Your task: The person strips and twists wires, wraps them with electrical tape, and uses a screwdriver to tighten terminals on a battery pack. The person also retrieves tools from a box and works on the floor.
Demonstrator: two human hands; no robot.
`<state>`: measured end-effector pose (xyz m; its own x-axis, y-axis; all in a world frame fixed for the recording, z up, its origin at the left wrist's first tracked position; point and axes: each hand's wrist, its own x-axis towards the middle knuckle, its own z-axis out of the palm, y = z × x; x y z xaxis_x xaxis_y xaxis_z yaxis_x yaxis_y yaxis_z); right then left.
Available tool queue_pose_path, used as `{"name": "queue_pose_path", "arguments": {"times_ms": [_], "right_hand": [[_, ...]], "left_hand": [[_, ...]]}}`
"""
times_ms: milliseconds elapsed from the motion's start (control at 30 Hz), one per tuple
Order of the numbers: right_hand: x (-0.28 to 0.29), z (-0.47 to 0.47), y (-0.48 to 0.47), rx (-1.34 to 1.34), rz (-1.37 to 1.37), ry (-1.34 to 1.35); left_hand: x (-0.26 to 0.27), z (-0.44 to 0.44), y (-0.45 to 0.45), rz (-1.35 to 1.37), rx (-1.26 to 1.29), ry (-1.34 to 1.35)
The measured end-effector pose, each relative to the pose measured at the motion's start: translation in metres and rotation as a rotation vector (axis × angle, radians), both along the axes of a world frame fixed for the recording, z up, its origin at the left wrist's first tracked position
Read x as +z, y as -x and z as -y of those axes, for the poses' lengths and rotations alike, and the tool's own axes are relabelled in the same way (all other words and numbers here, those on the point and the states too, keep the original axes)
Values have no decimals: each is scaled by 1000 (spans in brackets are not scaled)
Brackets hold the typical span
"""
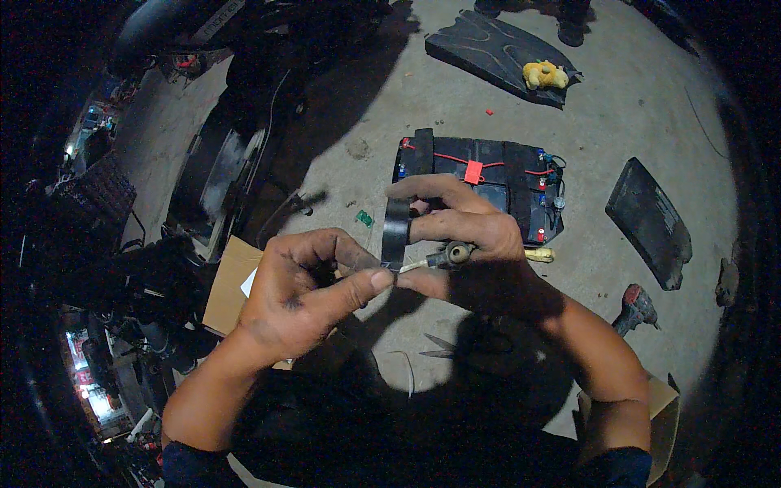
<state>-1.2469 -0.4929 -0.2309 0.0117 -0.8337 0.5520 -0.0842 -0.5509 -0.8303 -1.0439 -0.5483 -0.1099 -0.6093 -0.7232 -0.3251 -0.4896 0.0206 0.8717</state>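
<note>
Close together in front of me, both hands work at a black strip of tape or band (396, 229). My left hand (317, 287) pinches its lower end between thumb and forefinger. My right hand (470, 244) has fingers against the band's right side and also holds a small tool or part with a pale shaft and a round end (457, 251); its exact kind cannot be told. Beyond the hands, a black battery pack (476, 149) lies on the floor, with red wires, a red fuse holder (473, 172), and red and blue terminals. My right hand hides part of it.
Scissors (439, 348) lie on the concrete below my hands. A cordless power tool (634, 308) and black panel (650, 222) are at the right. A black floor panel (494, 52) bears a yellow plush toy (545, 75). A cardboard box (229, 287) is left; a dark vehicle stands upper left.
</note>
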Motion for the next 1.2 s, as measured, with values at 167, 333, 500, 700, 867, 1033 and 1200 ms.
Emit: {"name": "queue_pose_path", "arguments": {"times_ms": [167, 333, 500, 700, 867, 1033, 1200], "right_hand": [[-3, -1, -4, 37, 36, -94], [0, -5, -5, -59, -41, -40], [6, -13, -14, -41, 53, -157], [12, -27, -24, 9, 204, -331], [36, -36, -16, -4, -33, -344], [64, -34, -5, 117, 118, -638], [74, -15, 12, 335, 371, -814]], "left_hand": [[-1, -4, -1, 122, -204, 624], [-2, 6, -3, 60, -468, 1129], [-3, 3, 2, 16, -341, 1014], [-2, -5, 6, -19, 159, 332], [-10, 6, 3, -35, 57, 354], [-13, 1, 1, 27, -206, 732], [-11, -6, 4, 134, -296, 799]]}}
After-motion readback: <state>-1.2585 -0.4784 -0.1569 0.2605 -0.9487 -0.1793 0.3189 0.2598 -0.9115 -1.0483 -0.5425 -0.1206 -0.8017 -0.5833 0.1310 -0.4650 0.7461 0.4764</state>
